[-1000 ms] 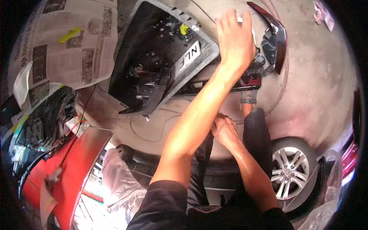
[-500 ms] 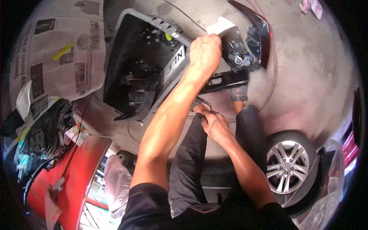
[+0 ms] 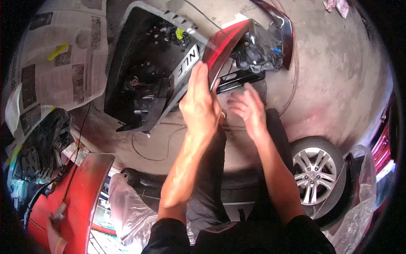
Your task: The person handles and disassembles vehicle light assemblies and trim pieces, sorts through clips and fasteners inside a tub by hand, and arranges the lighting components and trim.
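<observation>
A red tail light with a black back stands tilted in front of me. My left hand holds its lower end, fingers along the red face and thumb at the edge. My right hand is raised to the right, below the light's black back, slightly blurred, with fingers apart and nothing in it. To the left of the light lies a black bin-like part with a number plate and small loose pieces in it. A black bar lies behind my hands.
Newspaper sheets cover something at the upper left. A red panel is at the lower left beside clear plastic. A wheel lies at the right. Another dark red lamp sits on the floor at the top, and a thin cable crosses the floor.
My left hand has drawn back toward me with the tail light, whose red face has turned into view. My right hand has risen from near my foot and its fingers have spread.
</observation>
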The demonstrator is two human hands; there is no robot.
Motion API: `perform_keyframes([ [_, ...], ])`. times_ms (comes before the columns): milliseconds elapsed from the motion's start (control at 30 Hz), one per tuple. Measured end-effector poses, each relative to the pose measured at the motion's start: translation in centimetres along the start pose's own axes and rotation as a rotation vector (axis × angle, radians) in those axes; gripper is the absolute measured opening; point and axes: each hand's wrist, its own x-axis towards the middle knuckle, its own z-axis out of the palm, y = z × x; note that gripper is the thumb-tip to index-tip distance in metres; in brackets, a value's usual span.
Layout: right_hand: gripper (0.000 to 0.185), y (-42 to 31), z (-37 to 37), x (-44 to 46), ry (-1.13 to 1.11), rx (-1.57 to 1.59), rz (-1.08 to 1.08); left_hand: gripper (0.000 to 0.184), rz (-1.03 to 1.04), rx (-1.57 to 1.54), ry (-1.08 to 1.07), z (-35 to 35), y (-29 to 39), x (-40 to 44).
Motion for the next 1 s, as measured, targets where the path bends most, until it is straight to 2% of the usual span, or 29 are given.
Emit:
perform_keyframes([
  [67,0.073,0.3,-2.4,1.5,0.086,0.218,0.021,0.046,-0.031,-0.058,0.013,-2.3,-0.1,-2.2],
  [100,0.068,-0.6,-2.3,1.6,0.203,0.306,0.052,0.046,-0.047,-0.065,0.029,-3.8,-0.6,-3.3],
  [133,0.065,-1.0,-2.8,1.5,0.192,0.363,0.049,0.046,-0.11,-0.104,0.019,-5.3,-0.8,-4.6],
  [167,0.062,0.6,-6.3,3.0,0.146,0.448,0.119,0.046,-0.177,-0.14,0.012,-6.8,-1.1,-6.0],
  [200,0.063,-0.1,-6.3,2.9,-0.197,0.632,0.047,0.057,-0.158,-0.134,0.0,-8.4,-1.8,-7.2],
  [233,0.064,-0.8,-6.4,2.8,-0.555,0.781,0.028,0.055,-0.167,-0.109,0.009,-9.8,-2.3,-8.8],
  [267,0.071,-4.9,1.1,-0.2,0.186,0.603,0.105,0.051,-0.239,-0.169,0.041,-11.1,-3.3,-10.3],
  [300,0.067,-4.1,0.9,0.0,-0.044,0.615,0.076,0.048,-0.305,-0.239,0.068,-12.6,-4.3,-11.5],
  [333,0.063,-3.3,-0.5,0.6,-0.27,0.624,0.04,0.035,-0.308,-0.264,0.123,-13.9,-5.1,-12.3],
  [367,0.06,-2.8,-1.9,0.9,-0.492,0.628,0.002,0.035,-0.386,-0.356,0.139,-14.9,-6.1,-13.8],
  [433,0.057,-1.9,-2.0,0.3,-0.48,0.418,-0.048,0.037,-0.323,-0.23,0.116,-17.2,-8.9,-18.0],
  [533,0.063,-0.4,-0.1,0.3,-0.581,0.36,-0.004,0.041,-0.552,-0.554,0.225,-18.9,-8.9,-22.5],
  [600,0.072,0.9,1.9,0.2,-0.652,0.323,0.024,0.043,-0.67,-0.67,0.195,-19.8,-10.1,-26.3],
  [633,0.071,1.3,3.5,-0.3,-0.617,0.288,0.007,0.045,-0.727,-0.731,0.178,-20.4,-10.4,-26.5],
  [667,0.07,1.7,5.0,-0.9,-0.582,0.252,-0.009,0.047,-0.883,-0.782,0.087,-21.6,-10.5,-26.3],
  [733,0.063,2.4,8.2,-2.1,-0.719,0.069,-0.119,0.045,-1.015,-0.659,0.001,-22.9,-11.7,-24.5],
  [767,0.061,3.0,8.9,-1.7,-0.773,0.041,-0.09,0.044,-1.071,-0.597,-0.04,-23.3,-12.9,-23.7],
  [800,0.061,3.6,9.5,-1.4,-0.828,0.012,-0.063,0.037,-1.168,-0.515,0.018,-22.5,-16.3,-26.0],
  [833,0.063,3.7,11.2,-1.5,-0.883,-0.019,-0.037,0.031,-1.128,-0.602,0.225,-21.7,-16.8,-24.8],
  [900,0.072,4.6,14.9,-3.3,-0.792,-0.242,-0.167,0.03,-1.096,-0.538,0.283,-21.8,-19.8,-25.6],
  [1000,0.082,5.6,16.2,-3.9,-0.736,-0.347,-0.195,0.032,-0.959,-0.423,0.353,-22.4,-23.7,-25.7],
])
